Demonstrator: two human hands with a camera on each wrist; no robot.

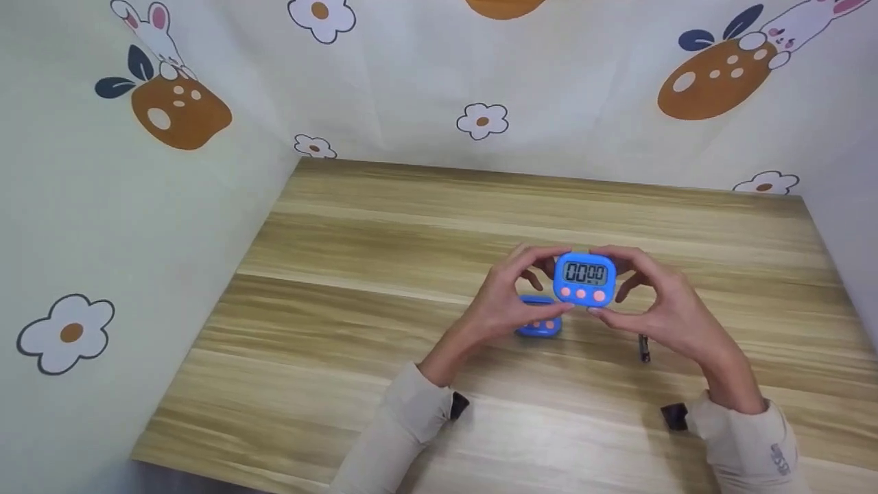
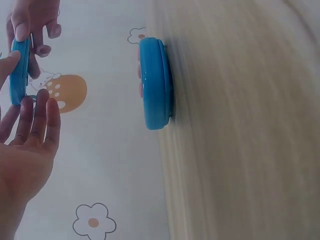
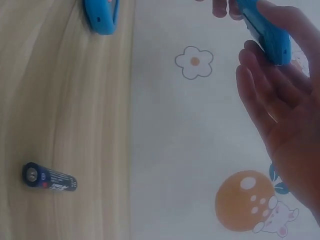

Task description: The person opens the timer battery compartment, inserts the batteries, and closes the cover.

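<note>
Above the table, both hands hold up a blue digital timer [image 1: 584,296] between them, its screen reading 00:00 over three pink buttons. My left hand [image 1: 499,296] pinches its left side, thumb at the bottom edge and fingers at the top. On the other side my right hand [image 1: 669,302] grips it in the same way. A second blue timer [image 2: 156,82] stands on the wooden table, partly hidden behind the left hand in the head view. Below the right hand lies a dark battery [image 3: 50,178] on the tabletop.
The wood-grain table [image 1: 384,267] meets pale cloth walls [image 1: 405,82] at its back and left side, printed with flowers, oranges and rabbits. Dark clips show at both sleeve cuffs.
</note>
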